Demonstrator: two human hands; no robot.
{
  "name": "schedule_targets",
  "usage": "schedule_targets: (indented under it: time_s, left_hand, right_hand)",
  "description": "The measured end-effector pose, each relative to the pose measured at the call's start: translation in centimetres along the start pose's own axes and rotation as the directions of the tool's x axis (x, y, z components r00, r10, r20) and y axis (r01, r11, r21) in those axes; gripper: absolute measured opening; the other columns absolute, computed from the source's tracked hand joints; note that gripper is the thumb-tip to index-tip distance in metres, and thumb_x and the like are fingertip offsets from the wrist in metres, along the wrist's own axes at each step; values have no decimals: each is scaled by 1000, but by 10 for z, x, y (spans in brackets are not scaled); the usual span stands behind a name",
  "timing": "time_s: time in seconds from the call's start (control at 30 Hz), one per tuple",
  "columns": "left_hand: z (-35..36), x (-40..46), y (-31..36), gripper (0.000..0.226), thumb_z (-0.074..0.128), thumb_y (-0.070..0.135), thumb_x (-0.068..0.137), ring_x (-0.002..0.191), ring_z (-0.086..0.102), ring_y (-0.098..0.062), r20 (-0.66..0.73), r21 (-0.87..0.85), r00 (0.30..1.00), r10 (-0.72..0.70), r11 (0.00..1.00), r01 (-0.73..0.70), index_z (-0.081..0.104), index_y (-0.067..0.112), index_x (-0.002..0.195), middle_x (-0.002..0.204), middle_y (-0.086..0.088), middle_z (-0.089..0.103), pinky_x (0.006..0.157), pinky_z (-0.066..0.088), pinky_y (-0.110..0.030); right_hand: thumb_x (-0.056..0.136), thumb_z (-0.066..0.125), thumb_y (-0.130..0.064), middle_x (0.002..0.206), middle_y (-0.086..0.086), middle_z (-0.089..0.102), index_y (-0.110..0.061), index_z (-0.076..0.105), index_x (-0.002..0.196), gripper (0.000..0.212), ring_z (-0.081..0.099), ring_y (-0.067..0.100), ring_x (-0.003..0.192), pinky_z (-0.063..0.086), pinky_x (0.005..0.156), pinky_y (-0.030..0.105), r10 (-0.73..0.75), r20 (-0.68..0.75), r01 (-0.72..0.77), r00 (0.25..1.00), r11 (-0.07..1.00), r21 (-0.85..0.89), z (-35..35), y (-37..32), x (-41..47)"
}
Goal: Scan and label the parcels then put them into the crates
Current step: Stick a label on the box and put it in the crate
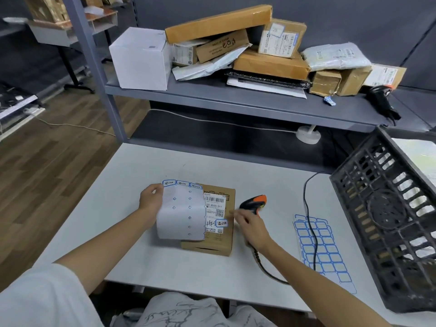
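Head view — parcel (pixel 213 223) between hands, label sheet (pixel 180 212) gripped left

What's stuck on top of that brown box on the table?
The brown box carries a white shipping label with barcodes and a small blue-edged sticker below it. The sticker sheet, held in the left hand, covers the box's left part, so anything there is hidden.

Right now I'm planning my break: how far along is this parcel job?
Early. The brown parcel on the table already carries a blue-bordered sticker. The left hand holds the label sheet; the right hand is at the scanner. Crating into the black crate remains, plus the parcels piled on the shelf.
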State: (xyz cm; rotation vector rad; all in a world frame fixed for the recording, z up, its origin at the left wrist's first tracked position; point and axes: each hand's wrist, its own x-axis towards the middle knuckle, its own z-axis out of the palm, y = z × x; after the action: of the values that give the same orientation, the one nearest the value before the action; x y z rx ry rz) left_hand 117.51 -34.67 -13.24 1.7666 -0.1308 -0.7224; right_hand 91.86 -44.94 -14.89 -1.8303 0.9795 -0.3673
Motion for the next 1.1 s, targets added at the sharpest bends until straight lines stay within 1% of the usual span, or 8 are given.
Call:
schedule_targets:
  time_s: [0.17, 0.3, 0.43, 0.57, 0.63, 0.8, 0.9, 1.1]
  left_hand:
    - [48, -23, 14, 16, 46, 20, 98, 83, 58, -28, 128, -32, 992, 2, 999, 2, 60, 16, 104, 105, -12, 62, 74, 50, -33]
    - [88, -38, 17, 15, 52, 19, 93, 80, 59, -26, 206, -25, 978, 2, 1000, 3, 64, 14, 100, 107, -16, 67, 76, 51, -36]
    - [114, -49, 13, 21, 49, 20, 93, 64, 56, -22, 275, 24, 961, -38, 999, 33, 64, 13, 106, 86, -9, 67, 58, 45, -28]
    - [129, -52, 2, 21, 49, 20, 95, 73, 60, -22, 347, 133, 938, 3, 990, -52, 65, 8, 103, 94, -8, 68, 77, 54, -38]
    - [128, -51, -6, 22, 50, 25, 95, 71, 57, -18, 356, 192, 934, 22, 977, -96, 63, 10, 106, 94, -5, 66, 68, 50, -30]
    - [105, -35, -24, 26, 55, 17, 93, 103, 57, -24, 210, 347, 958, 193, 902, -258, 55, 9, 118, 116, -7, 62, 87, 43, -29]
    - [94, -24, -36, 45, 64, 26, 87, 117, 53, -31, 157, 452, 977, 143, 869, -200, 49, 10, 126, 127, -10, 57, 100, 43, -42]
    - [95, -14, -39, 71, 78, 22, 75, 121, 48, -38, 118, 501, 993, 6, 863, -65, 38, 3, 130, 128, -18, 49, 98, 44, -46]
  right_hand:
    - [89, 50, -52, 109, -10, 68, -27, 66, 103, 33, 59, 7, 109, 40, 99, 28, 133, 133, -166, 982, 948, 272, -11, -20, 21]
    - [90, 59, -36, 71, -4, 63, -15, 59, 73, 27, 59, 11, 68, 45, 72, 25, 117, 93, -147, 989, 873, 465, -30, -27, 13]
    - [94, 55, -36, 84, 1, 68, -13, 65, 100, 26, 62, 16, 75, 49, 70, 25, 169, 142, -220, 975, 799, 559, -59, -8, -5]
    - [88, 67, -22, 87, 5, 68, -14, 63, 89, 9, 62, 18, 75, 51, 73, 28, 284, 95, -293, 954, 819, 493, -88, 18, -17]
    - [88, 67, -20, 80, 3, 66, -16, 60, 86, 8, 62, 17, 68, 51, 66, 27, 364, 32, -335, 931, 816, 472, -105, 31, -22]
    - [89, 66, -15, 68, 12, 47, -13, 52, 77, 19, 42, 19, 54, 38, 49, 23, 473, -180, -429, 863, 872, 236, -155, 87, -36]
    - [83, 73, -17, 69, 12, 51, -12, 56, 72, 21, 44, 21, 59, 42, 58, 31, 520, -309, -529, 796, 846, 64, -180, 121, -41]
    - [86, 64, -15, 84, 14, 62, -10, 53, 72, 19, 56, 28, 78, 38, 66, 30, 505, -505, -678, 700, 692, -248, -192, 150, -46]
